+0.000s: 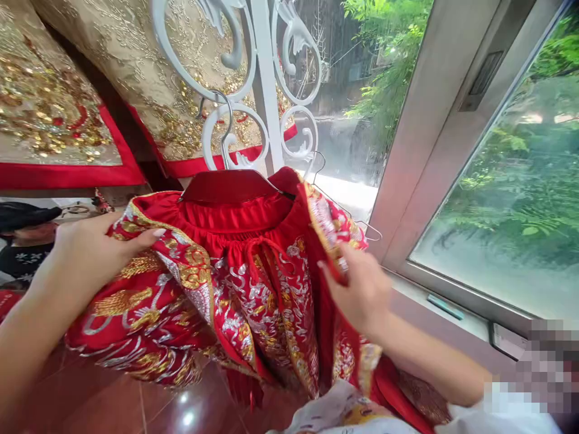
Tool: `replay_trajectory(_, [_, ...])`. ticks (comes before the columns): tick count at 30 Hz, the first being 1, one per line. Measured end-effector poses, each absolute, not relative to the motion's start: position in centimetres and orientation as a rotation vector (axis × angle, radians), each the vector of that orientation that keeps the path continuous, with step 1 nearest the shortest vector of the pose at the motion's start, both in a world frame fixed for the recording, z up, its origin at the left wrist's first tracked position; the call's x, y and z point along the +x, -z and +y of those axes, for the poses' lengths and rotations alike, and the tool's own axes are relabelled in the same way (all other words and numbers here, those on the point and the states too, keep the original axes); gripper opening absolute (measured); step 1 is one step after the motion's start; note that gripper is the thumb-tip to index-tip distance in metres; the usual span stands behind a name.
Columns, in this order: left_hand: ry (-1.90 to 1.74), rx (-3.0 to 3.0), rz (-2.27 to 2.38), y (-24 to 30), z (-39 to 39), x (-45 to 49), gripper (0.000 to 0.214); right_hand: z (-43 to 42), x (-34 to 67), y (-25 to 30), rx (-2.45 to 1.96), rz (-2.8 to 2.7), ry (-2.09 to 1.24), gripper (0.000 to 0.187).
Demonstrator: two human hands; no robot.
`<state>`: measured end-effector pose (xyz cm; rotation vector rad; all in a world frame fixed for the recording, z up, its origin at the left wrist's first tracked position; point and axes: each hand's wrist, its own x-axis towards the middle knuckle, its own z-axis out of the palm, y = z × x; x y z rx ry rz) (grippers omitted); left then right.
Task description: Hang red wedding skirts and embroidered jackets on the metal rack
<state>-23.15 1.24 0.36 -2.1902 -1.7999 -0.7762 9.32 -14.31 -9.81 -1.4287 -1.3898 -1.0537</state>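
Jacket of embroidered red hangs straight ahead of us, between our two hands, its hanger hooked at the white scrolled metalwork, its long axis running downward from the collar. Our left hand pinches one front edge, thumb uppermost; our right hand grips the opposite edge. Neither is clearly nearer; both forearms reach in from the sides, the open front parted around a gathered inner piece.
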Motion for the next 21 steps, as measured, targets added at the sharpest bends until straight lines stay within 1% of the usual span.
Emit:
replay_trajectory(3, [0.816, -2.057, -1.766, 0.3, 0.4, -22.3, 0.068, -12.7, 6.9, 12.5, -1.404, -1.352, 1.047, 0.023])
replay_trajectory(6, [0.856, -2.034, -1.74, 0.8, -0.6, -21.9, 0.068, -12.0, 8.1, 11.8, -1.514, -1.377, 0.913, 0.02])
replay_trajectory(8, [0.87, -2.017, -1.773, 1.1, -1.4, -21.6, 0.067, -12.1, 10.4, 9.6, -1.566, -1.349, 0.889, 0.014])
replay_trajectory(10, [0.836, -1.972, -1.841, 1.2, -2.2, -21.0, 0.067, -12.4, 13.0, 6.5, -1.555, -1.298, 0.833, 0.015])
replay_trajectory(13, [0.725, -1.924, -1.909, 1.2, -3.4, -20.2, 0.067, -13.0, 15.0, 1.5, -1.369, -1.318, 0.53, 0.017])
replay_trajectory(15, [0.661, -1.923, -1.916, 1.2, -4.0, -19.7, 0.066, -13.9, 13.8, -0.3, -1.25, -1.296, 0.514, 0.017])
replay_trajectory(16, [0.652, -1.916, -1.91, 1.2, -4.3, -19.5, 0.064, -14.4, 12.3, -0.3, -1.206, -1.285, 0.592, 0.018])
replay_trajectory(18, [0.687, -1.891, -1.893, 1.3, -4.7, -19.2, 0.061, -15.1, 8.2, 1.7, -1.192, -1.335, 0.801, 0.018])
replay_trajectory(19, [0.714, -1.88, -1.887, 1.4, -4.8, -19.1, 0.059, -15.1, 5.9, 3.4, -1.185, -1.408, 0.875, 0.022])
replay_trajectory(21, [0.746, -1.835, -1.899, 1.6, -4.8, -18.9, 0.057, -14.2, 2.2, 7.6, -1.226, -1.536, 0.896, 0.029])
